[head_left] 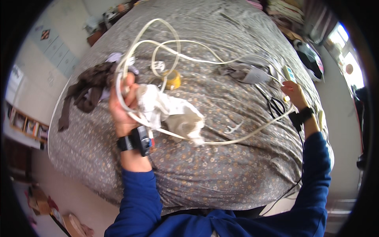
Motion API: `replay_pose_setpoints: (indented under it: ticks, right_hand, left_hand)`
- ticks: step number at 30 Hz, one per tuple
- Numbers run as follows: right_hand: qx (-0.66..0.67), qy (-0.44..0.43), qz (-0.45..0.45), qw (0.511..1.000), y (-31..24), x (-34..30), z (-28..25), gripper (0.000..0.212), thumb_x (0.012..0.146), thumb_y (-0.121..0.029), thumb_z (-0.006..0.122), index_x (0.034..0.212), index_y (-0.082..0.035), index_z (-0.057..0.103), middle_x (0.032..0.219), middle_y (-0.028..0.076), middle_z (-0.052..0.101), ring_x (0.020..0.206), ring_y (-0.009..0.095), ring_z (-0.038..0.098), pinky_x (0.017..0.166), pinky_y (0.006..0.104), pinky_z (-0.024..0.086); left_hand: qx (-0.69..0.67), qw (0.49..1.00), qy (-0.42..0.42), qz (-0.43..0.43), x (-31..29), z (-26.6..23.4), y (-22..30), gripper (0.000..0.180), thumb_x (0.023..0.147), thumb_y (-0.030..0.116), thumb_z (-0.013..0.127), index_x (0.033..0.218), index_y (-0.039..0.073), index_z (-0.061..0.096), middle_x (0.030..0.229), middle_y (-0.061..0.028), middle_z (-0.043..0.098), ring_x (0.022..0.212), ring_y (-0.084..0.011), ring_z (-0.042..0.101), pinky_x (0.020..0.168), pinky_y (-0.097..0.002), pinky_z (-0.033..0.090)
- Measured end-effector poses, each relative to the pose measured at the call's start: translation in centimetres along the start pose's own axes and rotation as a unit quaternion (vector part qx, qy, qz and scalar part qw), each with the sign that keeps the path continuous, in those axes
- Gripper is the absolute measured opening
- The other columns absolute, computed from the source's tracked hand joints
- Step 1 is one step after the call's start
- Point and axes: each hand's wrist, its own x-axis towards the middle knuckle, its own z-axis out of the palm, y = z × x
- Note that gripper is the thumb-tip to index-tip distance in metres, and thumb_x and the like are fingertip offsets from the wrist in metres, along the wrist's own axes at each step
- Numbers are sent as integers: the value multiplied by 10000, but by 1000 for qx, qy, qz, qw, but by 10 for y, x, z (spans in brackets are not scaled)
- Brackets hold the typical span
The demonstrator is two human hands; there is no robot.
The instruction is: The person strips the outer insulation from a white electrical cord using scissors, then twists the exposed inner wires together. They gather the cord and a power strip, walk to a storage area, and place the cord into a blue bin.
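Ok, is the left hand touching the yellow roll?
Apart: the head view shows bedspread between the left hand and yellow roll.

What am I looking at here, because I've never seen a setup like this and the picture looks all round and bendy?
There's no robot here, just someone's bare hands. The only picture comes from a wide camera worn on the head, looking down, so edges curve. The left hand holds loops of white cable. The right hand is by a white and blue-green power strip; its grip is unclear. On the patterned bed sheet are dark clothes, a yellow roll and a grey cloth. A white cloth is beside the left hand.
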Motion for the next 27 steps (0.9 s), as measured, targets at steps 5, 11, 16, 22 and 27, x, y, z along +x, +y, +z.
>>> replay_pose_setpoints:
  ticks: [5,11,16,22,27]
  right_hand:
    - [159,-248,-199,935,-203,-56,82,360,909,-110,681,1257,-47,618,1160,99,670,907,154,679,779,292,568]
    - [-43,-404,-288,867,-296,-65,179,706,854,-423,735,1418,-83,481,1330,182,548,1112,310,612,965,419,504]
    - [-196,-227,-224,927,-273,-4,162,713,813,-452,749,1317,11,550,1256,249,601,1143,362,601,990,407,475]
    - [-104,78,-288,949,-281,-12,117,605,691,-388,880,1094,-22,617,1023,140,611,951,274,599,799,382,500]
    - [30,-22,-439,898,-334,-55,178,1017,587,-420,897,1437,-140,416,1420,162,447,1349,375,380,1082,541,326]
  left_hand:
    - [-20,999,28,-5,-3,3,-2,264,1005,235,516,1171,30,529,972,-92,563,486,-38,344,388,-181,248]
    - [-58,996,-51,44,-11,32,18,214,1026,169,456,999,-44,457,877,-60,464,471,-49,349,370,-194,275]
    - [-146,974,-135,112,-30,52,50,188,1026,112,416,1015,-76,435,775,-50,488,421,-46,316,334,-204,248]
    - [-225,934,-238,140,-37,79,58,774,931,250,688,1402,-175,244,708,-43,492,396,-39,359,313,-210,249]
    - [-287,879,-363,116,-52,136,43,596,820,-64,693,1357,-53,435,542,-44,488,363,-50,350,323,-235,194]
